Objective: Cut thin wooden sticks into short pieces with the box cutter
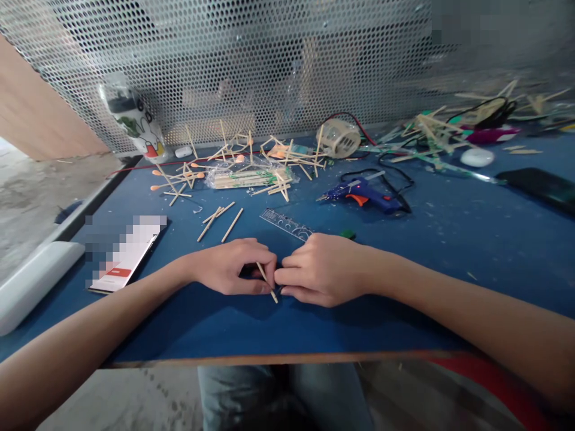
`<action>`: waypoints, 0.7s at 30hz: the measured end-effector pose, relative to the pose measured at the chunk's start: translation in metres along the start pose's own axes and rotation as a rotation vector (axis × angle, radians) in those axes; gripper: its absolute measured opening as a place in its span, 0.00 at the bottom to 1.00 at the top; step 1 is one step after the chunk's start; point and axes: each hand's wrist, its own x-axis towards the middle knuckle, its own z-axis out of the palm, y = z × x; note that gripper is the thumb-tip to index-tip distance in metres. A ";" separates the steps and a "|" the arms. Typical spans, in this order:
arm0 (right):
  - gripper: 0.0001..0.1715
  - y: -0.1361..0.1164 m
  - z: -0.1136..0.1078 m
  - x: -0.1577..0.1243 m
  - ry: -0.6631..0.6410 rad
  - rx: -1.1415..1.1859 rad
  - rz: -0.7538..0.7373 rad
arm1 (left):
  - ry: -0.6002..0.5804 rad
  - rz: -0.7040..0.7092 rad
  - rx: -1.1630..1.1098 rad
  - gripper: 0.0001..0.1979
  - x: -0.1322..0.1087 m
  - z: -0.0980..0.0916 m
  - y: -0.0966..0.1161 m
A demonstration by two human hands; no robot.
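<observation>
A grey perforated metal screen (251, 48) stands along the far side of a blue table (193, 335), with bare floor visible to the left. Near the front edge, the left hand (238, 267) pinches a thin wooden stick (275, 297) between thumb and fingers; the stick slants, its lower end poking out past the thumb, just above the tabletop or on it. The right hand (321, 269) is close beside it, fingers curled and bunched together toward the stick; whether they grip anything is hidden, so I cannot tell. A clear ruler (285, 222) lies just beyond the right hand, near a small green piece (348, 234). Three loose sticks (232, 225) lie ahead of the left hand, two of them crossing. Farther back are a plastic-wrapped bundle of sticks (247, 178), joined sticks with orange ends, and a blue glue gun (366, 194) with an orange trigger. A patterned bottle (141, 131) stands at the back left against the screen. At the left lie a phone (119, 272), its screen partly blurred out, and a long white case (38, 284).
</observation>
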 end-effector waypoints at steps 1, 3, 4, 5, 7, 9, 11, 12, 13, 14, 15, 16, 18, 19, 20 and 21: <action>0.16 0.001 -0.001 0.000 -0.009 0.010 0.005 | -0.001 0.003 0.001 0.04 0.000 0.000 0.000; 0.17 0.001 -0.003 0.000 -0.050 0.027 0.035 | -0.006 0.004 0.017 0.03 0.000 0.000 0.000; 0.17 0.001 -0.005 0.001 -0.070 0.036 0.053 | -0.009 0.000 0.028 0.03 0.000 0.001 0.000; 0.17 0.000 -0.007 0.001 -0.084 0.049 0.071 | -0.009 -0.003 0.036 0.03 0.000 0.001 0.000; 0.16 -0.001 -0.010 0.003 -0.095 0.077 0.095 | -0.009 -0.003 0.042 0.03 0.001 0.002 0.000; 0.15 -0.003 -0.012 0.005 -0.093 0.088 0.098 | -0.006 0.000 0.045 0.03 0.001 0.002 0.000; 0.15 -0.004 -0.012 0.005 -0.092 0.069 0.089 | 0.000 0.001 0.054 0.03 0.000 0.003 -0.001; 0.15 -0.004 -0.011 0.005 -0.094 0.051 0.085 | 0.002 -0.001 0.058 0.03 0.000 0.003 -0.001; 0.16 -0.005 -0.010 0.005 -0.096 0.028 0.082 | 0.004 -0.003 0.062 0.03 0.000 0.003 0.000; 0.16 -0.005 -0.009 0.004 -0.096 0.003 0.079 | 0.006 -0.006 0.067 0.03 0.000 0.003 0.000; 0.16 -0.007 -0.008 0.004 -0.094 -0.025 0.078 | 0.008 -0.009 0.071 0.03 0.000 0.003 0.001; 0.16 -0.008 -0.006 0.003 -0.087 -0.053 0.078 | 0.009 -0.011 0.075 0.03 0.000 0.003 0.001; 0.16 -0.011 -0.003 0.003 -0.049 -0.096 0.080 | 0.013 -0.015 0.080 0.05 0.000 0.004 0.002; 0.16 -0.012 -0.001 0.003 -0.023 -0.106 0.082 | 0.014 -0.016 0.081 0.05 0.000 0.004 0.002; 0.16 -0.013 0.000 0.003 0.003 -0.111 0.083 | 0.015 -0.015 0.080 0.06 0.000 0.004 0.002; 0.16 -0.014 0.002 0.003 0.025 -0.112 0.083 | 0.014 -0.012 0.078 0.06 0.000 0.004 0.002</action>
